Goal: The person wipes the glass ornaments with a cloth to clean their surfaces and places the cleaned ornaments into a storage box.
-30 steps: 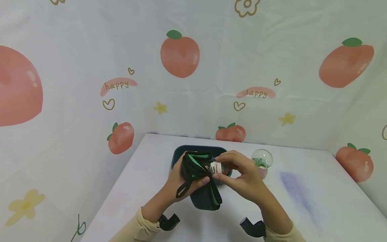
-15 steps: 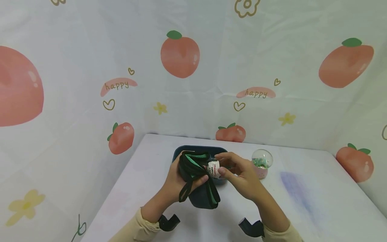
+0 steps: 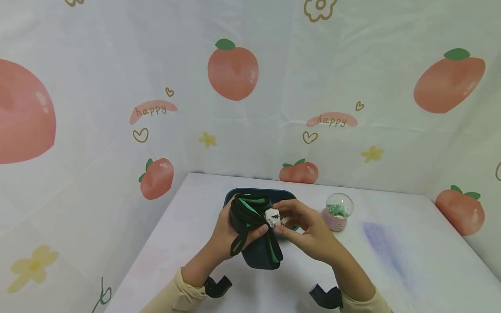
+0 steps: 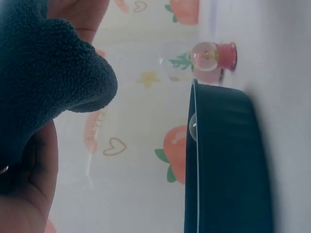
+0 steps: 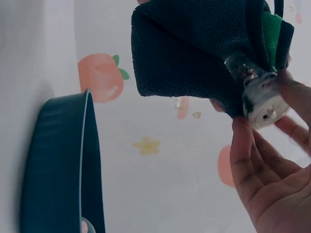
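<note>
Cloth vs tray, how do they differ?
The cloth is fuzzy and folded; the tray is smooth, with a raised wall.
The cloth shows bright green bands; the tray looks plain.
The cloth is held up in the left hand; the tray sits on the table.
Shared: dark blue-green color.

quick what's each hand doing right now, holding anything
Left hand: holding the dark cloth.
Right hand: holding the white-based ornament between thumb and fingers.
</note>
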`<move>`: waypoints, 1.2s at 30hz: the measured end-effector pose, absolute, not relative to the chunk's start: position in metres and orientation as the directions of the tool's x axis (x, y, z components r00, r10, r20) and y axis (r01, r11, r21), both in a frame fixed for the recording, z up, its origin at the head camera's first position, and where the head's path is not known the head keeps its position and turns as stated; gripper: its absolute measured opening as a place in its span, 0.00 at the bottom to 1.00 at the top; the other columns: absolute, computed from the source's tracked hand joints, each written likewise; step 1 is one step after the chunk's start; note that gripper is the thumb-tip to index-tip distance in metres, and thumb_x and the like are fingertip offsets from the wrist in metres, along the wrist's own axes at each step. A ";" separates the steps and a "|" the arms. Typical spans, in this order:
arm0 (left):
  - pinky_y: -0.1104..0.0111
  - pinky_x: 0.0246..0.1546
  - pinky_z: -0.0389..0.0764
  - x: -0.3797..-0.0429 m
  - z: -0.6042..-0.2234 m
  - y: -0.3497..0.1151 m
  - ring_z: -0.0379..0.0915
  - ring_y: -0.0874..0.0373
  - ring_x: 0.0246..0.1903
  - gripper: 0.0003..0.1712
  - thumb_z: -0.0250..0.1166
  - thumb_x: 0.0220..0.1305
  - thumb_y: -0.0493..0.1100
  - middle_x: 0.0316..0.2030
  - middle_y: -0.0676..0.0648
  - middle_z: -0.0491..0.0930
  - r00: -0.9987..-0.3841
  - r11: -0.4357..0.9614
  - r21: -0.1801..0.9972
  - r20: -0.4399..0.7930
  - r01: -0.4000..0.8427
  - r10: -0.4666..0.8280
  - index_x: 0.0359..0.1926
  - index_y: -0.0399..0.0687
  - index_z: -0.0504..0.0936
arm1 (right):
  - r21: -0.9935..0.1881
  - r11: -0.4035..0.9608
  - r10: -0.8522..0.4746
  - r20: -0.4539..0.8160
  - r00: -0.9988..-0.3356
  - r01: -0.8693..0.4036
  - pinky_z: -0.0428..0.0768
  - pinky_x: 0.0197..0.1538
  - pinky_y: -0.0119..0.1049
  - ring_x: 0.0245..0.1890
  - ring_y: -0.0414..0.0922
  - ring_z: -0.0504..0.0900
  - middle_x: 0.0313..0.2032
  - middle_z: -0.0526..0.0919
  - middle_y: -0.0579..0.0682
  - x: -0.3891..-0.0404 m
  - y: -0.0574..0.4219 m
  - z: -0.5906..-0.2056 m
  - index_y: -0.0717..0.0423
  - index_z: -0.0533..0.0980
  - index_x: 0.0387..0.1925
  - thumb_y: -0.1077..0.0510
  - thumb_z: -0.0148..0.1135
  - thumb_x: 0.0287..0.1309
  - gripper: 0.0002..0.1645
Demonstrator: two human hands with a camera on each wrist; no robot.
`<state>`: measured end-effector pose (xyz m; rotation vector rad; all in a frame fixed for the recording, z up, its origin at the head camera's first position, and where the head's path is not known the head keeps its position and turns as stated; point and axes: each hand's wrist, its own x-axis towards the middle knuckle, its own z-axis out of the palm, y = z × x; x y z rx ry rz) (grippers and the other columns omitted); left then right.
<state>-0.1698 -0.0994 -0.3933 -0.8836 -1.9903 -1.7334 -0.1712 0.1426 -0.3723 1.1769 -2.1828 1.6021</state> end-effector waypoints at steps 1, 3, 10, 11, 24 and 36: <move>0.61 0.55 0.87 -0.170 -0.394 -0.100 0.84 0.56 0.52 0.35 0.80 0.54 0.32 0.53 0.42 0.85 -0.740 0.058 0.749 0.635 0.660 0.221 0.62 0.46 0.77 | -0.703 0.085 -0.486 0.589 -0.646 -0.706 0.88 0.46 0.34 0.49 0.39 0.85 0.50 0.86 0.54 -0.171 0.142 -0.373 0.57 0.77 0.63 0.73 0.72 0.61 0.30; 0.61 0.55 0.87 -0.170 -0.394 -0.100 0.84 0.56 0.52 0.35 0.80 0.54 0.32 0.53 0.43 0.85 -0.737 0.062 0.745 0.639 0.664 0.220 0.62 0.46 0.77 | -0.681 0.060 -0.492 0.616 -0.616 -0.730 0.88 0.46 0.34 0.49 0.40 0.83 0.51 0.85 0.55 -0.172 0.142 -0.373 0.58 0.77 0.63 0.75 0.73 0.58 0.32; 0.61 0.53 0.87 -0.171 -0.395 -0.098 0.85 0.57 0.50 0.35 0.81 0.52 0.33 0.51 0.44 0.86 -0.728 0.062 0.735 0.650 0.675 0.217 0.61 0.47 0.78 | -0.716 0.102 -0.474 0.575 -0.667 -0.690 0.87 0.40 0.37 0.38 0.41 0.88 0.39 0.89 0.53 -0.171 0.145 -0.370 0.57 0.76 0.63 0.68 0.66 0.68 0.24; 0.61 0.53 0.87 -0.171 -0.395 -0.098 0.85 0.56 0.50 0.35 0.81 0.52 0.33 0.51 0.43 0.86 -0.723 0.059 0.731 0.655 0.680 0.221 0.61 0.47 0.78 | -0.731 0.107 -0.475 0.558 -0.680 -0.674 0.87 0.37 0.37 0.34 0.42 0.88 0.36 0.89 0.53 -0.171 0.146 -0.371 0.58 0.77 0.61 0.67 0.63 0.71 0.20; 0.61 0.55 0.87 -0.169 -0.395 -0.096 0.84 0.56 0.53 0.36 0.81 0.55 0.34 0.53 0.45 0.85 -0.741 0.050 0.756 0.624 0.653 0.248 0.62 0.49 0.76 | -0.759 0.092 -0.509 0.521 -0.685 -0.645 0.88 0.36 0.37 0.37 0.42 0.88 0.42 0.87 0.50 -0.170 0.146 -0.370 0.54 0.79 0.55 0.70 0.70 0.63 0.20; 0.62 0.55 0.87 -0.169 -0.393 -0.097 0.85 0.56 0.52 0.35 0.81 0.54 0.34 0.53 0.45 0.86 -0.765 0.059 0.775 0.603 0.629 0.227 0.62 0.49 0.77 | -0.757 0.103 -0.476 0.532 -0.700 -0.645 0.86 0.33 0.37 0.37 0.40 0.86 0.40 0.86 0.53 -0.170 0.146 -0.369 0.56 0.77 0.59 0.70 0.66 0.66 0.22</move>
